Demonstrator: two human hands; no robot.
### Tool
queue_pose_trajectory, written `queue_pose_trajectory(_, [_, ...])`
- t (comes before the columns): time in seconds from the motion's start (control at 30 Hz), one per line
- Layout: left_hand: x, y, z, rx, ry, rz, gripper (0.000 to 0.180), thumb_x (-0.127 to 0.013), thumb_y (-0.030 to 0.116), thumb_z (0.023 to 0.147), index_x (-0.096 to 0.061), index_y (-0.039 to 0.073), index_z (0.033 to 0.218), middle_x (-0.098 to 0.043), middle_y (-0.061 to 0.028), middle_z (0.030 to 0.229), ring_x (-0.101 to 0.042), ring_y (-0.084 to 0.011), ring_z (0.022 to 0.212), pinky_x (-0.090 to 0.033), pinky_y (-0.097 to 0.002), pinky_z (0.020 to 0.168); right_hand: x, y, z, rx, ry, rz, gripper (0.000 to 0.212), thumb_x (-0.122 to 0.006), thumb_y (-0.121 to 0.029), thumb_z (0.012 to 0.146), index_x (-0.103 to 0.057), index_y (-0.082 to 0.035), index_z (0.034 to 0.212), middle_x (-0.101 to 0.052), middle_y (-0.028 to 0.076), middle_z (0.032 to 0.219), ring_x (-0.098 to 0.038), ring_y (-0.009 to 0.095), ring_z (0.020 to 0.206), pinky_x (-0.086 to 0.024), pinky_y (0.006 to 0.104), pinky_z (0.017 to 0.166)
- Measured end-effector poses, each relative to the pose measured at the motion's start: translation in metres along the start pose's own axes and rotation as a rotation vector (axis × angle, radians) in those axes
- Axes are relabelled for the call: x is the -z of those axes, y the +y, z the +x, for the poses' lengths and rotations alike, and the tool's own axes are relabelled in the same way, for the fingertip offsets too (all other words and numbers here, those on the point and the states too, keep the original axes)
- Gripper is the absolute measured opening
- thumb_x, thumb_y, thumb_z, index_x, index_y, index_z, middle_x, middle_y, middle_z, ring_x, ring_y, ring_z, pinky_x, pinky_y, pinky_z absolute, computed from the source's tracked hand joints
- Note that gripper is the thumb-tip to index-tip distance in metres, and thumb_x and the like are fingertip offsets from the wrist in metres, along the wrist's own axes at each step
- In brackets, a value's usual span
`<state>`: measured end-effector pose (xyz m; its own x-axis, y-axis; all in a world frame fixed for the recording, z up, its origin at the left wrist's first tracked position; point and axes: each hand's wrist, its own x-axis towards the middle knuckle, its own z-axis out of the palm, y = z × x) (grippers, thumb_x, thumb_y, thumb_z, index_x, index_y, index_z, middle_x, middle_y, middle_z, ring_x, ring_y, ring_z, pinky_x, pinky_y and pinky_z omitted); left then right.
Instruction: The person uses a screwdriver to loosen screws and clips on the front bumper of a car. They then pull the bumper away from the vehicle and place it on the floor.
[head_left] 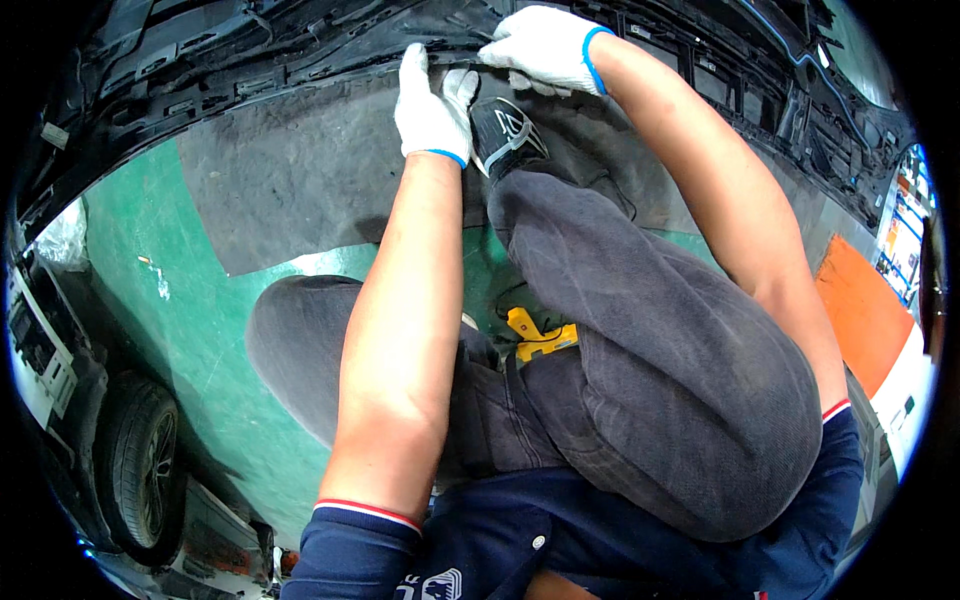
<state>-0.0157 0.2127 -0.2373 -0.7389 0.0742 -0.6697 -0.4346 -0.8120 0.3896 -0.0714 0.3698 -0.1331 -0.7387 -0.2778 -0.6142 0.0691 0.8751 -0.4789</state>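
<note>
A long black plastic car bumper (pixel 240 85) with ribs, clips and cables curves across the far side. My left hand (pixel 433 112), in a white knit glove with a blue cuff, is at its lower edge. The fingers of that hand point away from me and stand apart, with nothing visible in them. To its right, my right hand (pixel 545 48) wears a matching glove. Its fingers are bent around the bumper's edge, and the fingertips are partly hidden. My dark shoe (pixel 508 135) rests just below both hands.
Under the bumper lies a dark grey mat (pixel 290 170) on the green floor (pixel 145 230). A yellow tool (pixel 540 340) with a black cord sits between my legs. A car wheel (pixel 145 460) stands at the lower left, and an orange panel (pixel 862 310) at the right.
</note>
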Motion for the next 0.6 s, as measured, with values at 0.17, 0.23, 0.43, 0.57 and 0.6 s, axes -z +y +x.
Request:
queue_pose_trajectory(0.17, [0.007, -0.003, -0.004, 0.002, 0.012, 0.077, 0.054, -0.066, 0.041, 0.097, -0.053, 0.008, 0.138, -0.06, -0.0167, 0.13, -0.059, -0.0376, 0.119, -0.049, -0.0515, 0.102, 0.009, 0.003, -0.001, -0.063, -0.138, 0.146, 0.043, -0.06, -0.035, 0.098, -0.074, 0.004, 0.084, -0.064, 0.015, 0.063, -0.058, 0.025, 0.05, -0.046, 0.0412, 0.052])
queue_pose_trajectory(0.23, [0.01, -0.008, -0.008, 0.024, 0.023, 0.096, 0.046, -0.066, 0.034, 0.098, -0.056, 0.006, 0.134, -0.062, -0.0166, 0.127, -0.06, -0.0378, 0.121, -0.049, -0.0501, 0.102, 0.009, 0.0, -0.002, -0.13, -0.134, 0.279, 0.038, -0.061, -0.033, 0.099, -0.071, 0.0, 0.084, -0.059, 0.009, 0.06, -0.051, 0.018, 0.042, -0.04, 0.0371, 0.042])
queue_pose_trajectory(0.43, [0.011, -0.015, -0.009, -0.026, -0.002, 0.255, 0.033, -0.067, 0.023, 0.097, -0.061, 0.004, 0.124, -0.066, -0.0128, 0.121, -0.066, -0.0292, 0.109, -0.054, -0.0405, 0.093, 0.012, -0.005, 0.0, -0.153, -0.161, 0.284, 0.034, -0.063, -0.034, 0.099, -0.07, -0.001, 0.094, -0.062, 0.006, 0.067, -0.053, 0.014, 0.045, -0.041, 0.0316, 0.04])
queue_pose_trajectory(0.57, [-0.002, -0.006, -0.014, 0.005, 0.051, 0.51, 0.025, -0.066, 0.026, 0.099, -0.065, 0.002, 0.105, -0.07, -0.0084, 0.091, -0.065, -0.018, 0.078, -0.052, -0.0306, 0.069, 0.014, -0.003, 0.002, -0.156, -0.202, 0.295, 0.035, -0.063, -0.035, 0.099, -0.071, -0.001, 0.092, -0.062, 0.006, 0.066, -0.053, 0.015, 0.045, -0.042, 0.0329, 0.041])
queue_pose_trajectory(0.6, [-0.009, -0.006, -0.019, -0.082, 0.054, 0.551, 0.025, -0.065, 0.028, 0.1, -0.065, 0.002, 0.1, -0.069, -0.0071, 0.084, -0.062, -0.016, 0.069, -0.05, -0.0294, 0.063, 0.014, -0.003, 0.003, -0.179, -0.206, 0.303, 0.034, -0.063, -0.035, 0.099, -0.071, -0.002, 0.093, -0.062, 0.005, 0.066, -0.053, 0.015, 0.045, -0.041, 0.0327, 0.041])
